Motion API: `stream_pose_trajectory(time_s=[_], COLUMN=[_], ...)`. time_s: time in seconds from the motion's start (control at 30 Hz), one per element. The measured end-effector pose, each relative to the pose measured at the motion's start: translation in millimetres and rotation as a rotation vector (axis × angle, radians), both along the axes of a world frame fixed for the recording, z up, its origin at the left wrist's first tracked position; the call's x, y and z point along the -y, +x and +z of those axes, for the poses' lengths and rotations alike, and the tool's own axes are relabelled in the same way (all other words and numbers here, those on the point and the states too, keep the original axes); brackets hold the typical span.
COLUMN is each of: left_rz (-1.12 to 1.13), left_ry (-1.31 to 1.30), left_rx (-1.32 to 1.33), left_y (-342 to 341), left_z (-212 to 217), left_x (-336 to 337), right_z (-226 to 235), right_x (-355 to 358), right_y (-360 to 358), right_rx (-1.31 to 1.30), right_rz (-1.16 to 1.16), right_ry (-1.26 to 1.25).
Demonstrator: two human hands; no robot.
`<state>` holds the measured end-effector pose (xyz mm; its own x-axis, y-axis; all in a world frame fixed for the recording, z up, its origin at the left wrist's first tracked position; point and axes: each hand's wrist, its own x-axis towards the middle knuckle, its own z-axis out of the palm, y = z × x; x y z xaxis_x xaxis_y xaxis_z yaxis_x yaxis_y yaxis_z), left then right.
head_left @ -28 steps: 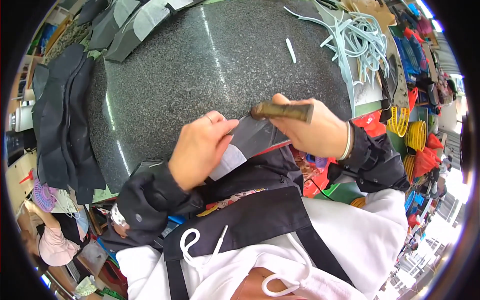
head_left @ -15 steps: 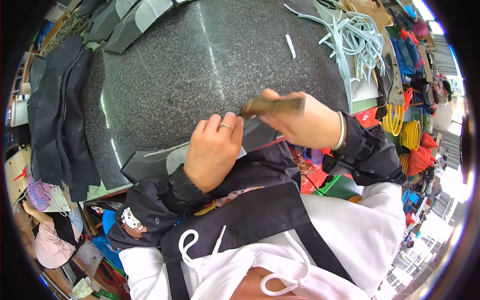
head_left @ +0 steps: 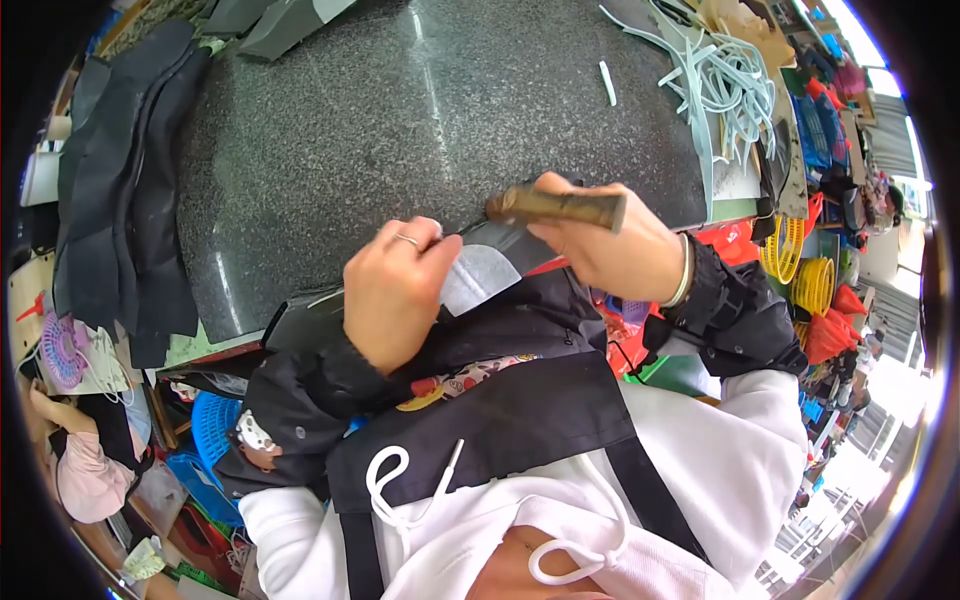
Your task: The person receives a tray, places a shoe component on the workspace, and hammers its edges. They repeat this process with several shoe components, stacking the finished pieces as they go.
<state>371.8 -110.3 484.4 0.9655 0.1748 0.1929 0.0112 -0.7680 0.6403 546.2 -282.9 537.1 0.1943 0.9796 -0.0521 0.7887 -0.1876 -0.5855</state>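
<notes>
A black, leather-like piece with a grey patch (head_left: 482, 278) lies along the near edge of the dark speckled slab (head_left: 330, 140). My left hand (head_left: 395, 285) is closed on its edge, fingers bent and thumb against it, a ring on one finger. Just to the right, my right hand (head_left: 615, 245) grips a brown, worn tool that looks like a hammer (head_left: 560, 206). Its blunt end is over the piece's far edge, close to my left fingertips. The tool's lower part is hidden by the hand.
Long black pieces (head_left: 125, 190) are stacked at the left, with more grey-patched pieces (head_left: 290, 25) at the far left. A tangle of pale blue strips (head_left: 735, 90) lies far right; one short strip (head_left: 608, 84) lies apart. A person's pink sleeve (head_left: 92, 475) shows at lower left.
My left hand has shifted left along the piece, uncovering the grey patch. The hammer has moved slightly right with my right hand. The view has shifted a little over the slab.
</notes>
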Motion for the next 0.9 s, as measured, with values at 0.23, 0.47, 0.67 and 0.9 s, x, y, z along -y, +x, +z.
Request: stream_pose_trajectory(time_s=[0.23,0.47,0.67,0.9], left_rz=[0.060,0.077,0.034,-0.041], left_ry=[-0.047,0.269,0.093,0.106], left_rx=[-0.110,0.234,0.128,0.244], left_y=[-12.9,-32.8,-51.2,-24.5], left_z=[9.4,-10.7,-9.2,-24.4], left_x=[-21.9,-11.2,-31.4,-25.5], right_z=[0.8,3.4,2.0,7.7], right_x=[-6.2,-22.5,-36.2,-41.5], right_y=[-22.5,-24.6,-25.5,-6.5], right_rx=[-0.015,0.020,0.015,0.020], right_rz=[0.041,0.108,0.067,0.164], right_ry=[-0.093,0.003,-0.028,-0.047])
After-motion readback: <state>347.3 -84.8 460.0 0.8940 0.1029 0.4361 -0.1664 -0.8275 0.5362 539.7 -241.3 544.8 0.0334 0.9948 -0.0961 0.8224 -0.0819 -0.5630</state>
